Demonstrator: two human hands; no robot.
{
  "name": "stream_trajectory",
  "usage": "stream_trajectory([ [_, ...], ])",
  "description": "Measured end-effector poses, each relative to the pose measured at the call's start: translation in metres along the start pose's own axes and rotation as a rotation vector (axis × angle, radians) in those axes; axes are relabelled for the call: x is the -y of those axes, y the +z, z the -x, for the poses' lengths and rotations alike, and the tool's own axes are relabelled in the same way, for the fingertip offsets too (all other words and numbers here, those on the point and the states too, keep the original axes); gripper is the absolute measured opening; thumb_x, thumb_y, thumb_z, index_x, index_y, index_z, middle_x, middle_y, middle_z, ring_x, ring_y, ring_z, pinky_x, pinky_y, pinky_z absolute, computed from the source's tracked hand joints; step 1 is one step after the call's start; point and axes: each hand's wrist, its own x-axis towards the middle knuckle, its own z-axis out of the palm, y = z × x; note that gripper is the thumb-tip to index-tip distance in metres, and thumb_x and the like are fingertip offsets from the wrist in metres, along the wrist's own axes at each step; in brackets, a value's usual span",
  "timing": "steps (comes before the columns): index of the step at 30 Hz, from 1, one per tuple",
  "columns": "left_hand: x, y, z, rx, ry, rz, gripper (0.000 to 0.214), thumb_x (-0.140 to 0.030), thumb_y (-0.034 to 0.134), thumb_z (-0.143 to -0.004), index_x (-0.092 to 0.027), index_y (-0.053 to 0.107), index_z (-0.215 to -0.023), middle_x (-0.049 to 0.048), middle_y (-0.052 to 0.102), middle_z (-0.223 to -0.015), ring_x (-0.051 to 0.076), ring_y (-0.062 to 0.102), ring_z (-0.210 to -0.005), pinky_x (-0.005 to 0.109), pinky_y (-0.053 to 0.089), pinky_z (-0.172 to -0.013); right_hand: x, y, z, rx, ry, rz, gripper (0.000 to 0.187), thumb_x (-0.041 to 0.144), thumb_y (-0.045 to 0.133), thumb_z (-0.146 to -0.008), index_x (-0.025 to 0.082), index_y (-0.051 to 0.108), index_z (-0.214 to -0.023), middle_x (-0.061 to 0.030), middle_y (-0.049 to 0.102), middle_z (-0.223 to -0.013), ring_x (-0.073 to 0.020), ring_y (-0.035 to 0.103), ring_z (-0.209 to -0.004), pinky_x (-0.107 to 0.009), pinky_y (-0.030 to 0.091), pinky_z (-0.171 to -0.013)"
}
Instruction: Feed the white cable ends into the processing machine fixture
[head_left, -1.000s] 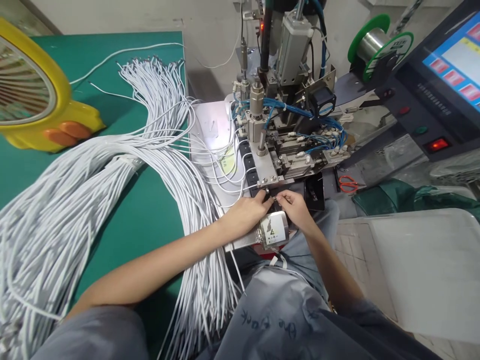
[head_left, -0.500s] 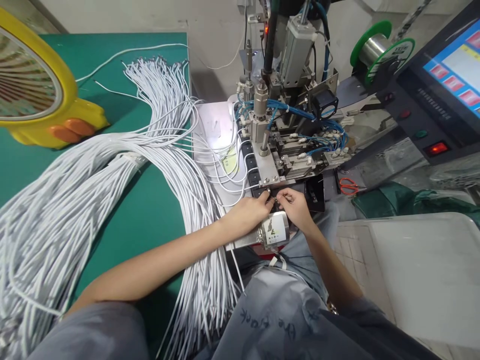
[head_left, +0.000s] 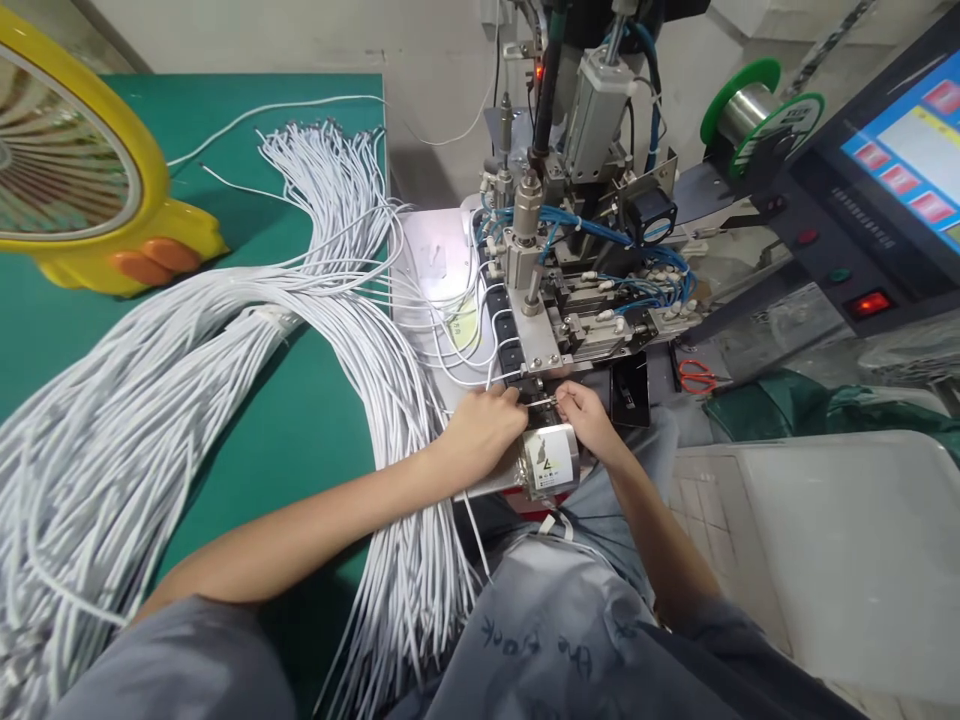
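At the front of the machine (head_left: 529, 250), my left hand (head_left: 484, 430) is closed with its fingers curled around a white cable (head_left: 489, 374). My right hand (head_left: 586, 418) pinches thumb and fingertips together just to the right of it. A thin, pale, metallic-looking piece (head_left: 541, 402) spans the short gap between both hands; its kind is too small to tell. Beneath the hands runs the black cable holder (head_left: 504, 325), with several white cables looping into its slots from the left. A roll with a white label (head_left: 551, 458) sits just below the hands.
A large bundle of white cables (head_left: 187, 340) lies across the green table (head_left: 315, 410). To its left stands a yellow fan (head_left: 161, 220). Right of the machine are a solder wire spool (head_left: 750, 110), a control screen (head_left: 904, 150), orange-handled scissors (head_left: 696, 376) and a small black tray (head_left: 630, 385).
My left hand has moved left, away from my right hand, and its fingers have curled under. The thin piece now shows between them. My right hand stays nearly in place.
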Motion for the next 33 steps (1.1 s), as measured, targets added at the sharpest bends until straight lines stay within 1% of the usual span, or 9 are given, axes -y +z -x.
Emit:
stream_trajectory([
  [5,-0.003,-0.001,0.002,-0.015,-0.001,-0.029,0.014,-0.003,0.05,-0.076,-0.008,0.062,-0.072,0.0111,0.057,-0.076,0.023,0.057,-0.075,0.029,0.038,-0.054,0.002,-0.006,0.004,-0.186,0.071,0.045,0.024,0.038,0.045,-0.075,0.019,0.04,-0.062,0.0019,0.039,-0.056,-0.0105,0.034,-0.051,-0.023,0.027,-0.047],
  [9,-0.005,0.0,0.0,-0.013,0.001,-0.031,0.015,-0.003,0.048,-0.077,-0.008,0.062,-0.074,0.0112,0.057,-0.075,0.023,0.057,-0.074,0.029,0.039,-0.054,0.005,-0.002,0.007,-0.072,0.138,-0.12,0.028,0.046,0.047,-0.075,0.018,0.044,-0.067,0.002,0.042,-0.058,-0.0099,0.037,-0.049,-0.022,0.027,-0.045],
  [12,-0.005,0.001,0.0,-0.005,-0.007,-0.052,0.016,-0.002,0.047,-0.078,-0.006,0.063,-0.076,0.0123,0.057,-0.075,0.023,0.057,-0.074,0.029,0.04,-0.056,0.004,0.003,0.006,-0.04,0.065,-0.084,0.028,0.044,0.048,-0.076,0.019,0.043,-0.066,0.0026,0.04,-0.057,-0.0099,0.035,-0.049,-0.023,0.028,-0.046],
  [16,-0.006,0.003,0.0,-0.025,0.001,-0.061,0.016,-0.002,0.047,-0.078,-0.006,0.063,-0.076,0.0122,0.057,-0.077,0.023,0.057,-0.074,0.03,0.041,-0.055,0.005,0.002,0.01,-0.223,-0.034,0.071,0.026,0.039,0.045,-0.082,0.018,0.044,-0.066,0.0022,0.039,-0.056,-0.0112,0.037,-0.052,-0.024,0.03,-0.049],
  [18,-0.006,0.003,0.0,-0.029,0.001,-0.048,0.016,-0.003,0.047,-0.078,-0.006,0.063,-0.076,0.0127,0.056,-0.077,0.024,0.057,-0.075,0.031,0.041,-0.054,0.012,0.0,0.018,-0.257,-0.082,0.155,0.025,0.036,0.042,-0.086,0.017,0.053,-0.074,0.0004,0.047,-0.061,-0.0125,0.044,-0.056,-0.024,0.035,-0.054],
  [23,-0.005,0.0,0.001,-0.006,0.005,-0.016,0.02,-0.003,0.043,-0.079,-0.006,0.063,-0.077,0.0141,0.056,-0.079,0.024,0.056,-0.078,0.031,0.042,-0.055,0.031,0.001,0.036,-0.07,-0.238,0.4,0.032,0.032,0.039,-0.092,0.017,0.065,-0.106,-0.0071,0.064,-0.098,-0.018,0.058,-0.092,-0.029,0.042,-0.081],
  [26,-0.004,-0.001,0.002,-0.014,0.007,-0.02,0.019,-0.004,0.044,-0.08,-0.007,0.063,-0.077,0.0134,0.056,-0.08,0.024,0.056,-0.079,0.03,0.042,-0.055,0.033,0.002,0.038,-0.063,-0.266,0.485,0.032,0.031,0.041,-0.092,0.017,0.067,-0.104,-0.0067,0.064,-0.088,-0.017,0.058,-0.082,-0.028,0.043,-0.075],
  [31,-0.001,-0.003,0.004,-0.031,0.007,-0.012,0.018,-0.005,0.044,-0.079,-0.009,0.061,-0.073,0.0116,0.056,-0.081,0.023,0.057,-0.078,0.028,0.038,-0.052,0.039,0.007,0.051,-0.347,-0.309,0.381,0.03,0.028,0.041,-0.091,0.015,0.068,-0.086,-0.0046,0.059,-0.073,-0.0149,0.054,-0.067,-0.026,0.039,-0.061],
  [33,0.001,-0.003,0.004,-0.026,-0.01,-0.014,0.017,-0.006,0.045,-0.078,-0.009,0.061,-0.077,0.0115,0.057,-0.081,0.022,0.058,-0.075,0.027,0.036,-0.051,0.045,0.016,0.067,-0.342,-0.243,0.356,0.032,0.028,0.04,-0.091,0.015,0.066,-0.077,-0.0034,0.058,-0.066,-0.0141,0.052,-0.061,-0.025,0.037,-0.058],
])
